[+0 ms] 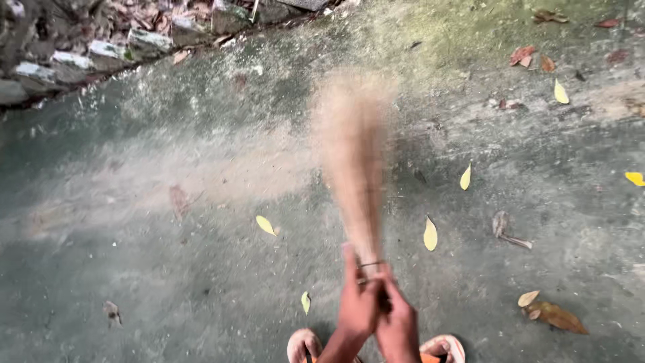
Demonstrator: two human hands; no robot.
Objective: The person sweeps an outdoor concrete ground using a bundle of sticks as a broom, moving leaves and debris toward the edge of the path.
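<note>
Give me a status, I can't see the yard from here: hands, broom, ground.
Both hands, left and right, clasped on broom. Broom blurred, bristles over concrete. Yellow leaves scattered around; nothing else in the way.

The blurred, pale tan bundle broom of dry straw [353, 161] is bound near its base by a thin dark band. Around the broom, the rough concrete ground [168, 269] is grey-green, with a light sandy, dusty streak left of it and mossy green above right. Right of the broom lie narrow yellow leaves [430, 234]; further right, brown dried leaves [556, 316]. Below the broom, pale slippers with orange trim [443, 347].
</note>
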